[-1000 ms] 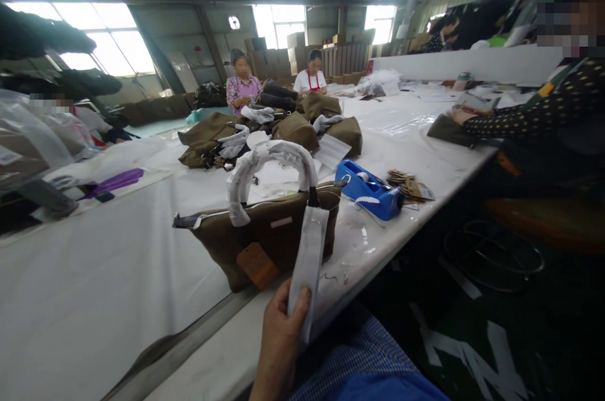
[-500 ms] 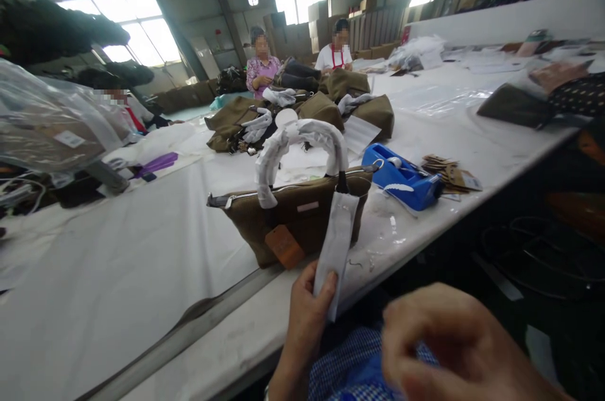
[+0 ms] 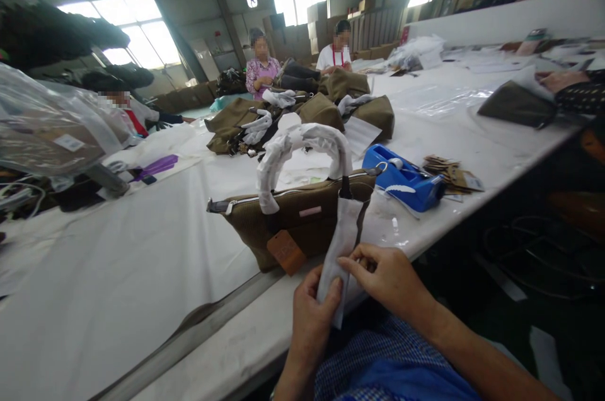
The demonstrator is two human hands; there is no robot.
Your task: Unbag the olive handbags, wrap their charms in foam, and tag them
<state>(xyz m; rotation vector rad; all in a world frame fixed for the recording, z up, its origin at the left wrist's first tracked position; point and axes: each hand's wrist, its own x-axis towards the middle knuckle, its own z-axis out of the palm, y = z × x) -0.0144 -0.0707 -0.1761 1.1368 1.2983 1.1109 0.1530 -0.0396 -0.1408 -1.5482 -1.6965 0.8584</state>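
An olive-brown handbag stands upright on the table, its arched handles wrapped in white material. From its front hangs an orange tag. A white wrapped strip runs down from the right handle base toward me. My left hand is closed round the lower part of this strip, thumb on top. My right hand touches the strip's right edge just above, thumb and fingers pinched together on it.
A blue tape dispenser and brown tags lie right of the bag. More olive bags are piled behind it. Several people sit around the table; a person's hand is by a dark bag at right.
My right hand has moved left and up from the lower right onto the strip. The strip's lower part has shifted slightly right. At far right, a person's hand has come to the dark bag.
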